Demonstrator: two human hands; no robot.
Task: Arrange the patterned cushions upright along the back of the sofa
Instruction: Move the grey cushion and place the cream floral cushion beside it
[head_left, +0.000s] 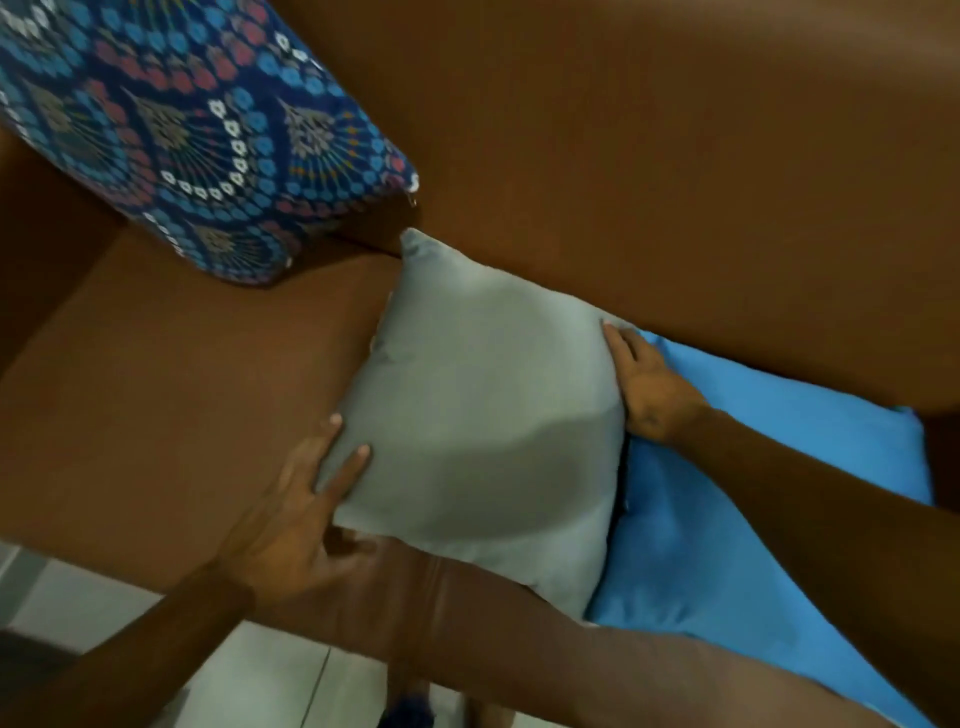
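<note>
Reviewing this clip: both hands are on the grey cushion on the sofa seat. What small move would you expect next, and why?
Probably tipping the grey cushion up against the sofa back. The left hand and right hand press flat on its opposite edges. It leans low on the seat, overlapping the blue cushion, while the patterned cushion already stands against the back.

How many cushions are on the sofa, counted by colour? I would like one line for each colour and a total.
Patterned cushion (dark blue with blue, pink and white): 1
Grey cushion: 1
Plain blue cushion: 1
Total: 3
</note>
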